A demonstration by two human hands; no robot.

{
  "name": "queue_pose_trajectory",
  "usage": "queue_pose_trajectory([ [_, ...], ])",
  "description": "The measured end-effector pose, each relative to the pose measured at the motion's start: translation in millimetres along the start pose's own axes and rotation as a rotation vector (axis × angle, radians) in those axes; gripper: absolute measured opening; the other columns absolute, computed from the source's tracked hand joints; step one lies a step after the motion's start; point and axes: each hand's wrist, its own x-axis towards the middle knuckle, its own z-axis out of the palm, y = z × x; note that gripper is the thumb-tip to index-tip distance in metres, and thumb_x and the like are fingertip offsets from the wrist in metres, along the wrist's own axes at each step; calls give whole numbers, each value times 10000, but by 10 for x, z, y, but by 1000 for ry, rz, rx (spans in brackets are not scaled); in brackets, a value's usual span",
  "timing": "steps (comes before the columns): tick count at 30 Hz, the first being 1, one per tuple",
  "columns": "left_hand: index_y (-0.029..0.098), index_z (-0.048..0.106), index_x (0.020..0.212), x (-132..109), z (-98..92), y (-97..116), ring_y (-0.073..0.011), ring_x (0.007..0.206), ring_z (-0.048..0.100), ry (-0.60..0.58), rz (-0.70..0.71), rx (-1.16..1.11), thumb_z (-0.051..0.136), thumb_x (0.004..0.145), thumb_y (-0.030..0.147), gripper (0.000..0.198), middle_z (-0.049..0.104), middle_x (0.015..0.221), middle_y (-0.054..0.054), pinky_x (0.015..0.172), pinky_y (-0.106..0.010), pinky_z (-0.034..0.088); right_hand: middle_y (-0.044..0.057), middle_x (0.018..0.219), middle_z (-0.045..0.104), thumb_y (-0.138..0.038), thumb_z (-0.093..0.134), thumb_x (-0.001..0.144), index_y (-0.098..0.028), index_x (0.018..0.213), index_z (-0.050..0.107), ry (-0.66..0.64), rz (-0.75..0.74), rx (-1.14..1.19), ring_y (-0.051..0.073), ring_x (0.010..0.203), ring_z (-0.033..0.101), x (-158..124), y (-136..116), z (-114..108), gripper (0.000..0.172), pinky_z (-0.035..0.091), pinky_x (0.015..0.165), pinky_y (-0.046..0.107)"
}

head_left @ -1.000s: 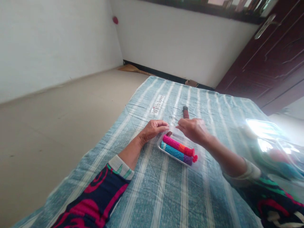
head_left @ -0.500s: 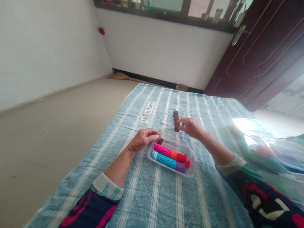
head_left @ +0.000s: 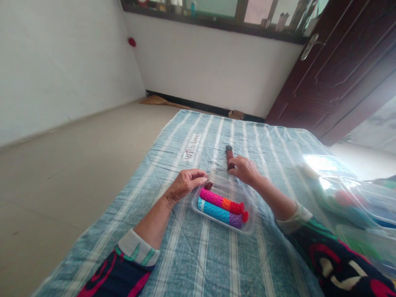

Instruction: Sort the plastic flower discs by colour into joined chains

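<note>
Noted right hand (head_left: pixel 245 170) shifted from tub (head_left: pixel 251 220) to brown roll (head_left: pixel 229 155) on cloth (head_left: pixel 179 255), pinching near end, hard to judge how firmly. Found left hand (head_left: pixel 185 184) gripping tub's corner. Suggests attention now on roll.

Navy slvs (head_left: pixel 123 270) w/ pink swirls, cream shapes on R; lt grey cuffs (head_left: pixel 136 246), green zigzags on L.

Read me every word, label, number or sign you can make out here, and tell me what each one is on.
"With love": lettering on the striped cloth.
Small mark at the cloth's far right corner: too small to read.
I can make out no other text.
</note>
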Motion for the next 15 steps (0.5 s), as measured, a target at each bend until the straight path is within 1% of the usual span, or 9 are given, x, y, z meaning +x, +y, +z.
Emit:
queue_pose_trajectory([
  [3,146,733,848,2,0,-3,-211,794,675,-2,-5,7,699,679,363,278,746,842,-57,748,-314,529,34,971,644,-273,633,807,-234,969,681,29,-9,39,184,854,585,-3,23,28,173,350,645,262],
  [8,146,734,841,19,2,-28,-210,800,681,-1,2,-19,712,668,351,269,750,840,-53,774,-315,527,23,903,667,-196,620,760,-221,862,693,88,-22,168,175,823,590,24,100,78,128,370,662,261],
  [15,142,736,830,22,9,-36,-198,783,675,5,3,-26,717,667,341,258,747,831,-50,781,-311,512,-4,797,670,-162,654,703,-199,807,685,115,-10,337,144,718,589,69,165,131,115,391,660,253],
])
